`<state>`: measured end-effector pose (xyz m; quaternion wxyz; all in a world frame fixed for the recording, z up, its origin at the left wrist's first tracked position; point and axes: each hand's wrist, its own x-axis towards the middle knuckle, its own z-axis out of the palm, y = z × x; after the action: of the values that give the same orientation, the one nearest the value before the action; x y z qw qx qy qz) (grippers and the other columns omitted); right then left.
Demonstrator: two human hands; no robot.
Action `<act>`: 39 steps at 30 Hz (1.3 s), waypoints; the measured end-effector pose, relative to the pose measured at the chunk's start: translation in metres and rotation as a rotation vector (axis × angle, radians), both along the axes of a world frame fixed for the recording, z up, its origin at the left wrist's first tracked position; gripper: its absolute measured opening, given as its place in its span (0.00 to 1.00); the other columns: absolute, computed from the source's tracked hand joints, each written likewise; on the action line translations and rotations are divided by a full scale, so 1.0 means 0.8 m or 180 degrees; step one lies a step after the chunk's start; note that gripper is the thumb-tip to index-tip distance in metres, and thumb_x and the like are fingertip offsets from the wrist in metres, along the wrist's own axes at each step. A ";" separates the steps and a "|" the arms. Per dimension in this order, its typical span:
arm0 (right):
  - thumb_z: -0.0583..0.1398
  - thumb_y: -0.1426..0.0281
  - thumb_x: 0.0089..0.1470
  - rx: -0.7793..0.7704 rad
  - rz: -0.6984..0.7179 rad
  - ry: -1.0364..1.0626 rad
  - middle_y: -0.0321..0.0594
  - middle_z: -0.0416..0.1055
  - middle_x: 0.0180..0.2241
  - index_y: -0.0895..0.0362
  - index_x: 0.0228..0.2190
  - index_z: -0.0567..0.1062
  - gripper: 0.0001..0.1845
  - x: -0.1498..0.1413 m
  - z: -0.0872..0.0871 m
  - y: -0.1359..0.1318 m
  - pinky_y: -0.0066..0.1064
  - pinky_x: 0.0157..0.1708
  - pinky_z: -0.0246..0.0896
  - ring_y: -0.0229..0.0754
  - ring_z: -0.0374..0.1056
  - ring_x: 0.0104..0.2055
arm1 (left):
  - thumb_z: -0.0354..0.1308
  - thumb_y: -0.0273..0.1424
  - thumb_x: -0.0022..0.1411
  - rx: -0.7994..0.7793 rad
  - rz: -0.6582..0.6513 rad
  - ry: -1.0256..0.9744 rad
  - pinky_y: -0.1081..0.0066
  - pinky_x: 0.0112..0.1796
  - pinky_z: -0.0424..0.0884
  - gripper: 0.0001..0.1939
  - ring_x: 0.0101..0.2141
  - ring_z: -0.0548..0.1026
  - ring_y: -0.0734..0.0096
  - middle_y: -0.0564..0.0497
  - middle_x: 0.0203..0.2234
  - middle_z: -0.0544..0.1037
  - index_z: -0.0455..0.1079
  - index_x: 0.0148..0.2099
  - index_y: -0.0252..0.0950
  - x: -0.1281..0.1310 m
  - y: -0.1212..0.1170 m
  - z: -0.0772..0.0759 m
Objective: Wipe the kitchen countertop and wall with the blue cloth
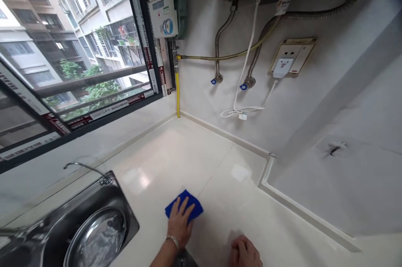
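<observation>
My left hand [180,221] lies on a blue cloth [186,197], its fingers spread and pressing the cloth flat against the pale countertop [216,204]. The cloth's edges show past the fingertips and to the right of the hand. On the wrist is a thin light bracelet [172,240]. To the right, by the bottom edge of the view, my right hand [245,252] rests on or just over the countertop with its fingers curled in. Nothing shows sticking out of it; the palm is hidden.
A steel sink [127,208] with a tap [84,166] and a round metal lid or basin [97,237] is at left. A raised ledge [307,216] edges the counter along the wall. A yellow pipe [177,95], white cord [248,57], hoses and a socket [293,55] are behind.
</observation>
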<state>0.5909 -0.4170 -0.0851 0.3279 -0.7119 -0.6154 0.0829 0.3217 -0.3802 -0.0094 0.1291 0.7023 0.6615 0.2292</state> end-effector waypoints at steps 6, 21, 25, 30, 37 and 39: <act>0.55 0.48 0.54 -0.0830 0.0638 0.2495 0.49 0.73 0.51 0.53 0.50 0.69 0.28 -0.059 0.065 -0.002 0.46 0.49 0.67 0.53 0.71 0.50 | 0.51 0.45 0.64 -0.0926 0.0792 -0.2911 0.47 0.62 0.61 0.24 0.56 0.72 0.52 0.41 0.51 0.78 0.72 0.55 0.36 0.012 -0.008 0.054; 0.65 0.47 0.46 -0.2748 0.1724 0.5355 0.45 0.78 0.40 0.57 0.44 0.75 0.31 -0.288 0.155 0.015 0.42 0.40 0.69 0.48 0.74 0.39 | 0.55 0.40 0.64 -0.2001 0.0979 -0.6519 0.54 0.56 0.70 0.26 0.52 0.76 0.51 0.37 0.46 0.80 0.69 0.58 0.26 -0.142 -0.064 0.161; 0.73 0.56 0.37 -0.1681 0.1166 0.4838 0.40 0.79 0.31 0.58 0.38 0.76 0.28 -0.330 0.172 0.027 0.39 0.41 0.70 0.45 0.74 0.33 | 0.58 0.37 0.62 -0.1214 0.1458 -0.6063 0.57 0.58 0.70 0.25 0.55 0.73 0.56 0.43 0.48 0.80 0.68 0.60 0.36 -0.222 -0.090 0.124; 0.70 0.52 0.40 -0.0659 0.0619 0.3821 0.39 0.79 0.34 0.57 0.41 0.74 0.30 -0.320 0.229 0.080 0.37 0.38 0.71 0.45 0.74 0.34 | 0.63 0.37 0.56 -0.1083 0.1303 -0.5865 0.56 0.56 0.71 0.25 0.52 0.75 0.55 0.42 0.50 0.78 0.70 0.56 0.38 -0.261 -0.078 0.091; 0.60 0.55 0.51 0.0480 0.0827 0.0863 0.41 0.77 0.39 0.56 0.47 0.73 0.25 -0.302 0.303 0.131 0.38 0.44 0.69 0.46 0.72 0.39 | 0.68 0.53 0.43 -0.1289 0.0941 -0.5048 0.52 0.58 0.66 0.35 0.50 0.77 0.51 0.36 0.52 0.77 0.73 0.48 0.36 -0.264 -0.067 0.054; 0.56 0.59 0.54 0.0312 0.1421 0.0040 0.46 0.76 0.46 0.57 0.50 0.73 0.25 -0.307 0.292 0.127 0.39 0.48 0.67 0.48 0.72 0.46 | 0.68 0.55 0.41 -0.1217 0.1109 -0.5038 0.53 0.58 0.67 0.38 0.49 0.77 0.50 0.35 0.51 0.77 0.73 0.49 0.35 -0.278 -0.077 0.034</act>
<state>0.3452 -0.3153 0.1488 0.3395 -0.5408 -0.7589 0.1278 0.0995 -0.4420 0.0182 0.6357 0.1871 0.5021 0.5557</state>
